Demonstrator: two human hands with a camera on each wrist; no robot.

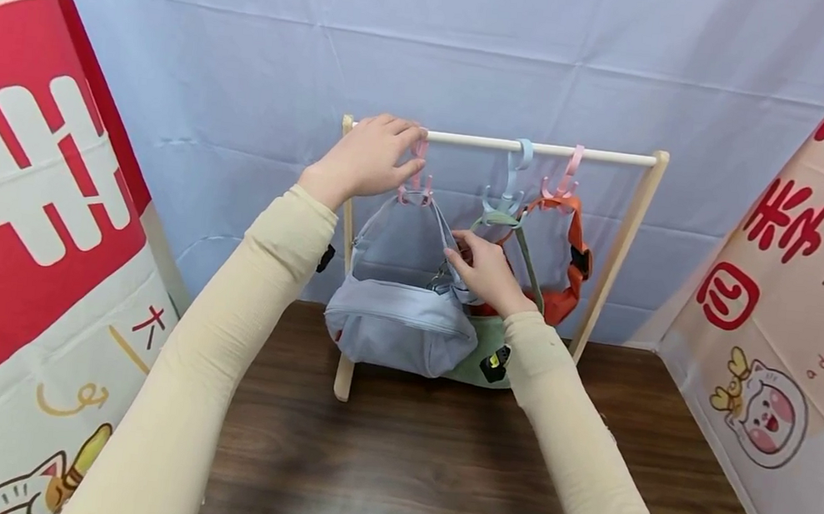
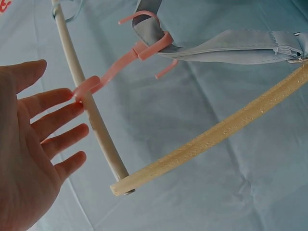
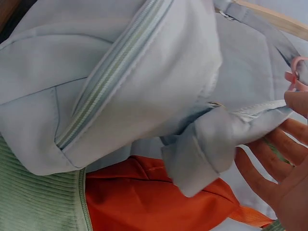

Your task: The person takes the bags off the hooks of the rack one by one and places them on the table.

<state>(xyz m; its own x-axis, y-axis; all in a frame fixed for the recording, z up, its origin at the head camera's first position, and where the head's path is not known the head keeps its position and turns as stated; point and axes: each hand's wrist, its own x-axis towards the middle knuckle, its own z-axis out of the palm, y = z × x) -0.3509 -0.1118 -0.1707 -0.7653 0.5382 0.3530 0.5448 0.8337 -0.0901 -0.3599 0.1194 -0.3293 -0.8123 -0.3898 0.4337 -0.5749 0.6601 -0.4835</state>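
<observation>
A pale grey-blue bag (image 1: 401, 323) with a zipper hangs by its strap from a pink hook (image 1: 415, 175) on the white rail (image 1: 469, 141). At the rail's left end my left hand (image 1: 377, 157) touches the top of this hook. Its fingers are spread and nearly straight in the left wrist view, fingertips right at the hook. My right hand (image 1: 488, 269) loosely holds the bag's strap (image 3: 260, 124) at its right side, thumb in front and fingers behind. A knotted part of the strap (image 3: 207, 149) hangs beside the fingertips.
Right of the grey bag, a blue hook (image 1: 510, 185) carries a green corduroy bag (image 1: 481, 344), and another pink hook (image 1: 570, 173) carries an orange bag (image 1: 565, 302). The rack's wooden leg (image 1: 619, 254) stands on a dark wood floor (image 1: 389, 472). Printed cloths flank both sides.
</observation>
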